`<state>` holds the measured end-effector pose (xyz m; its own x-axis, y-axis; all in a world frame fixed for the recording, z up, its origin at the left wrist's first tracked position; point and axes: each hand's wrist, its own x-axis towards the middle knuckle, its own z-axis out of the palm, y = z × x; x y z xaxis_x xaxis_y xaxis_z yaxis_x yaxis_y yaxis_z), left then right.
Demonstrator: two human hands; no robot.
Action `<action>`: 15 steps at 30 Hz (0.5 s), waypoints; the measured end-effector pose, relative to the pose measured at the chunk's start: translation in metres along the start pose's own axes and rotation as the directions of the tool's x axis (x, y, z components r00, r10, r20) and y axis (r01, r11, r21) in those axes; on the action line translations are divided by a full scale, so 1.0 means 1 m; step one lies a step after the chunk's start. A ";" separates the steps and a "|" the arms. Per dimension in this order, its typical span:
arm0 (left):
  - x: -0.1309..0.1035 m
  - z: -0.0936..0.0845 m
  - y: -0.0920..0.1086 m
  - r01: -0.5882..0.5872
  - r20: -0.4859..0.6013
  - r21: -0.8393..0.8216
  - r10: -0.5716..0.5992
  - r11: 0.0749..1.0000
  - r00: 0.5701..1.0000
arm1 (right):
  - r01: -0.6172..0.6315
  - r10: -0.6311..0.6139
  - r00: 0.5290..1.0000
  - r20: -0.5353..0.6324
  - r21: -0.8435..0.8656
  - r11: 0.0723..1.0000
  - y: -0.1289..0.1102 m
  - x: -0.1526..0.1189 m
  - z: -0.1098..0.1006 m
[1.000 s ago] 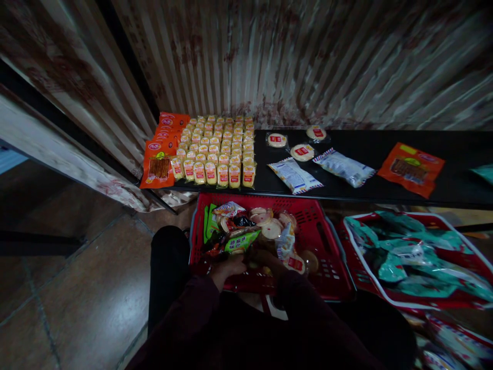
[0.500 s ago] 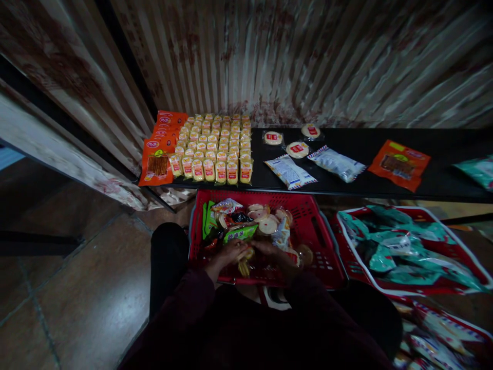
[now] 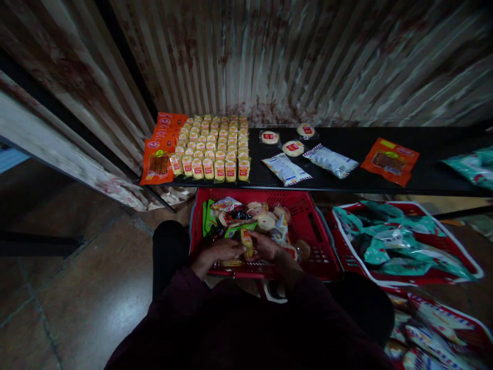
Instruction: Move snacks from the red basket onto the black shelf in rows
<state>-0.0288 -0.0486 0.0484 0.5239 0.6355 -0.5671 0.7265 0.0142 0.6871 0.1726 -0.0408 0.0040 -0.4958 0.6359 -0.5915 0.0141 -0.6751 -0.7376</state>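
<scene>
My left hand and my right hand meet over the near part of a red basket. Between their fingertips stands a small yellow wrapped snack cake with a red and yellow label, gripped from both sides. Beneath and around the hands lie mixed snacks: a green packet, round wrapped biscuits and a white-blue packet. More yellow items lie low by my left hand, partly hidden. On the black shelf, rows of the same wrapped snack cakes stand close together.
Orange snack packets line the shelf's left end. Round wrapped cakes, silver-white packets and another orange packet lie further right. A basket of teal packets and one of striped packets stand at my right.
The snack cake has come up between my fingers and now shows its label. My hands have shifted slightly, and the view has moved a little.
</scene>
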 end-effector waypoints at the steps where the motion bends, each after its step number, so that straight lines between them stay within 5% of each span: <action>1: -0.003 -0.002 0.001 -0.058 0.030 0.034 0.057 0.998 0.998 | -0.038 0.038 0.999 0.009 0.042 0.998 -0.002 0.001 0.001; 3: -0.009 -0.006 0.002 -0.130 0.092 0.146 0.117 0.981 0.989 | -0.108 0.109 0.994 0.009 0.185 0.977 -0.008 0.002 0.004; 7: -0.019 -0.007 -0.004 -0.089 0.109 0.409 0.049 0.908 0.993 | -0.091 0.112 0.994 -0.005 0.544 0.834 -0.026 0.003 0.013; 15: -0.023 0.009 -0.013 -0.133 -0.012 0.510 0.162 0.850 0.987 | 0.198 -0.043 0.972 -0.232 0.706 0.680 -0.047 0.016 0.028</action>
<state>-0.0463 -0.0700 0.0482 0.6293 0.6384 -0.4433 0.7743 -0.4661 0.4280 0.1396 -0.0093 0.0384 -0.2814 0.7334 -0.6188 -0.7013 -0.5973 -0.3890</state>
